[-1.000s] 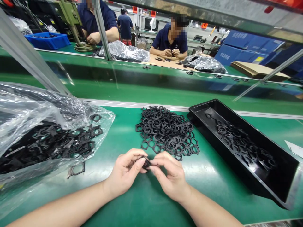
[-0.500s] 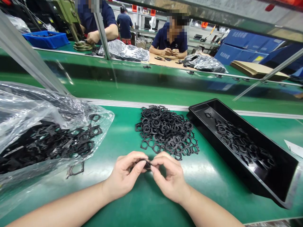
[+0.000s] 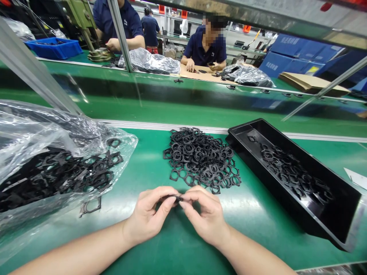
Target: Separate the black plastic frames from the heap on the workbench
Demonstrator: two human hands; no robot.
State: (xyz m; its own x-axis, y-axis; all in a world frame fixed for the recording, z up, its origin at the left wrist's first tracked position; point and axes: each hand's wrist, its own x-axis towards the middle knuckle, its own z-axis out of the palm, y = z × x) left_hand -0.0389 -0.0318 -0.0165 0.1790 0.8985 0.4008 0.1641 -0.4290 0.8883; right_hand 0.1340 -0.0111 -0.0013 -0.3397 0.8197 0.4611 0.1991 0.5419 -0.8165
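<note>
Between my two hands is a small black plastic part (image 3: 178,198), seen nearly edge-on and largely covered by fingers. My left hand (image 3: 151,214) pinches it between thumb and forefinger from one side. From the other side, the thumb and fingertips of my right hand (image 3: 205,215) grip its end. Just beyond my hands lies a heap of black ring-shaped plastic parts (image 3: 202,156) on the green table. On the left, a clear plastic bag (image 3: 69,133) spills darker black parts with round openings (image 3: 71,172). A single black frame (image 3: 91,206) lies beside the bag.
A long black tray (image 3: 255,183) stands at the right, with several black rings inside. Metal posts (image 3: 37,65) and a rail (image 3: 160,125) border the table. Across the green divide, a co-worker (image 3: 205,47) handles parts, near a blue bin (image 3: 54,47) and blue boxes (image 3: 298,53).
The black part has tilted flatter between my fingers, with my right thumb shifted slightly left. Across the way, the co-worker's hands have moved apart.
</note>
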